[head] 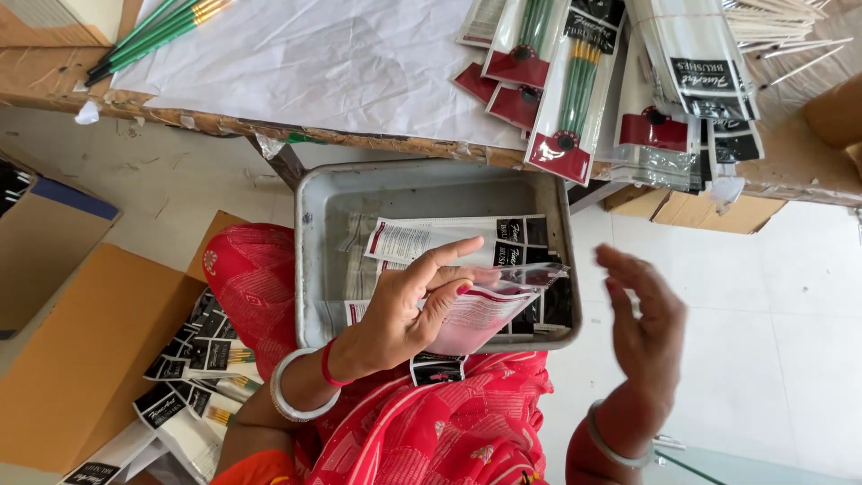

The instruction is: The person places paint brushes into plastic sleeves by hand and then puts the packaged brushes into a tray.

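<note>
The left hand (pixel 409 310) pinches a clear, red-backed plastic sleeve (pixel 489 305) by its near end, above the grey metal tray (pixel 310 233) on the lap. The right hand (pixel 642 314) hovers spread, apart. The sleeve looks light, floppy and slippery; best gripped at an edge.

a worn wooden table (pixel 63 85) edge stands over a pale tiled floor (pixel 772 323), seemingly in daylight.

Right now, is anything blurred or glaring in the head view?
Head view: the right hand is motion-blurred; the left hand and its clear packet are sharper. Soft daylight, no harsh glare; the white sheet on the table is bright but keeps its detail.
</note>
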